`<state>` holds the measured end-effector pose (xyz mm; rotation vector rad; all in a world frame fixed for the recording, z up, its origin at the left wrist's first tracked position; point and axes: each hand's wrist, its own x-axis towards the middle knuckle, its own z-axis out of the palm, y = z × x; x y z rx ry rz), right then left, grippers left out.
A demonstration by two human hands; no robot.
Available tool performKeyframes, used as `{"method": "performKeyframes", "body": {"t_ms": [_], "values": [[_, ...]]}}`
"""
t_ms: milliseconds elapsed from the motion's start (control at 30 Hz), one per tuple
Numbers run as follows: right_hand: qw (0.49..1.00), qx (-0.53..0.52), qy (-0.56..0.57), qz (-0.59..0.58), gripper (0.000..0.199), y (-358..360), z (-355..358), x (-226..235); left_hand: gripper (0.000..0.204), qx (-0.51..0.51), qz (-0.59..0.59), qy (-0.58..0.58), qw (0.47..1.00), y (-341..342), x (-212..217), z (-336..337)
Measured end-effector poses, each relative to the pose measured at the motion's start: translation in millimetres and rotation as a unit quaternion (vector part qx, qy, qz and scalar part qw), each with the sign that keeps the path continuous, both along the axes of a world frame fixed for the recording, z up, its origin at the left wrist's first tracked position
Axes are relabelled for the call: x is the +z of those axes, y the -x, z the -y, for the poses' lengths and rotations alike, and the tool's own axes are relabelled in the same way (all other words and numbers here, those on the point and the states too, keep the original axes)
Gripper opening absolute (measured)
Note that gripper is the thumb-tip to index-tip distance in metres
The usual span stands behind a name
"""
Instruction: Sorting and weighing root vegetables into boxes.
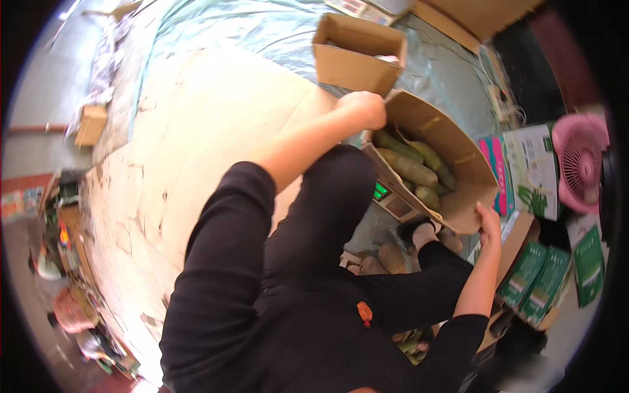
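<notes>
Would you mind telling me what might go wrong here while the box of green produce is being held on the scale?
The cardboard box sits tilted on the small scale, held only at its flaps by the left hand and right hand, so it might slip off. The long green vegetables could then roll out. A flap may also bend.

Produce packing area, floor-level: open cardboard box (452,157) of green gourds (409,167) sitting on a weighing scale (392,200), empty carton (357,52), stacked green retail boxes (540,281), flattened cardboard (216,137), pink fan (580,164).
</notes>
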<state>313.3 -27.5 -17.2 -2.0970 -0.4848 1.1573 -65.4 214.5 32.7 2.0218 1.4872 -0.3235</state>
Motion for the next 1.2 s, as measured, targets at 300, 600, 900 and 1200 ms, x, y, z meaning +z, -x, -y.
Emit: {"method": "performKeyframes", "body": {"t_ms": [300,600,900,1200], "values": [[0.996,-0.042,-0.081,-0.019,0.042,33.2,-44.6,60.1,0.032,0.101,0.057,-0.026,0.993,65.0,-2.5,-14.2],[0.985,0.117,-0.124,-0.035,0.037,149.5,-145.1,115.3,0.032,0.228,0.069,-0.138,0.961,220.1,0.2,-4.5],[0.912,0.403,-0.017,-0.074,0.043,350.8,-208.9,63.1,0.035,0.404,-0.035,-0.139,0.903,404.2,-52.5,125.9],[0.582,0.787,0.082,0.185,0.063,491.9,-138.7,-1.5,0.037,0.53,-0.185,-0.08,0.824,530.4,-91.9,257.2]]}}
